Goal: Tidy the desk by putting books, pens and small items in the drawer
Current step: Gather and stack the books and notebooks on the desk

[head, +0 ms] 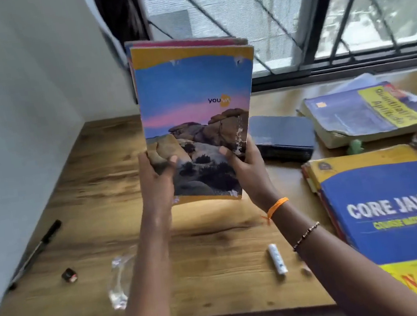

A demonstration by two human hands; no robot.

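black pen: lying diagonal at the far left edge of the desk, right along the wall. Not touched yet, easy to forget over there.

small dark cap thing: just right of the pen's near end. Too blurry to say what it is.

clear wrapper: crumpled plastic near the front edge, partly behind the left forearm.

left hand: clamped on the lower left corner of the notebook stack, thumb across the cover, fingers behind.

notebook stack: held upright above the middle of the desk, the "youva" one with the rocks and pink sky in front, at least one or two pinkish ones behind it. Top edges look uneven, so I'd tap the bottom on the desk to square them before moving.

right hand: gripping the lower right corner the same way, thumb in front. Both hands hold low, so the top could fan open. Squeeze flat or slide one hand up.

white tube: small, lying near the front, right of centre.

dark blue case: flat on the desk behind the right hand.

CORE JAVA book: big one, near right, on other books.

aptitude book: further back on the right, worn.

drawer: not in view, so can't say if it's open. I'd check before carrying the stack down.
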